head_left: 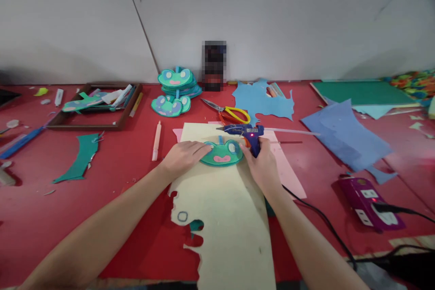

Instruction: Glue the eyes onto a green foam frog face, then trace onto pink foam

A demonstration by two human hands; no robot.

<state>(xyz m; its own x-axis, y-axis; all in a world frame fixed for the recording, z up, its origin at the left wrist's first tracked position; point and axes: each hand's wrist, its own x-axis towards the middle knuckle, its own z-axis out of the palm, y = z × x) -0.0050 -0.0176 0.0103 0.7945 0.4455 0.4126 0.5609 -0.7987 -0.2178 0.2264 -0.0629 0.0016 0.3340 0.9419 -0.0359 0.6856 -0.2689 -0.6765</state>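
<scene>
A green felt frog face (222, 156) with pale round eyes, a pink mouth and a small blue tab on top lies over a cream sheet (234, 217) with a ragged left edge. My left hand (186, 156) grips the frog face at its left side, the fingers covering part of one eye; the thumb is hidden. My right hand (263, 165) is closed round the handle of a blue glue gun (242, 130), its nozzle pointing left above the frog and a clear glue stick out of its back. Fingers of that hand also reach the frog's right edge.
Behind stand stacked frog faces (176, 82), yellow-handled scissors (234, 112) and blue felt scrap (263, 99). A marker (157, 141) and brown tray (88, 122) are left. On the right are blue sheets (350, 133) and a purple power strip (369, 201); a black cord (319, 215) passes my right arm.
</scene>
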